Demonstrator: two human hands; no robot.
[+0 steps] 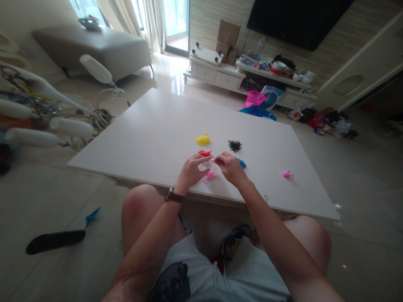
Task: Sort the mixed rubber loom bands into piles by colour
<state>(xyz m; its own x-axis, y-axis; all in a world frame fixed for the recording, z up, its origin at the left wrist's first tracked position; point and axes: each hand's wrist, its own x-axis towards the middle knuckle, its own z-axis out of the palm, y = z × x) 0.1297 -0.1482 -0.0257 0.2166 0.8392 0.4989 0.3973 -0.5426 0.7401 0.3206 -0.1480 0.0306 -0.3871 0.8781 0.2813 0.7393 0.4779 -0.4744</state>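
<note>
My left hand (190,170), with a watch on its wrist, is closed around a small clear container (208,164). Close to the container's right side, the fingers of my right hand (231,167) are pinched together; what is between them is too small to make out. Around my hands lie small heaps of thin, band-like pieces: a yellow heap (202,139), a black heap (234,146), a red heap (205,153), a blue heap (242,163) partly behind my right hand, and a pink heap (209,176) just below the container.
A small pink object (287,174) sits on the white table (170,134) to the right. Near the front edge lies a little clear piece (266,198). White lamp arms (72,126) stand left of the table. A black skateboard-like board (56,242) is on the floor.
</note>
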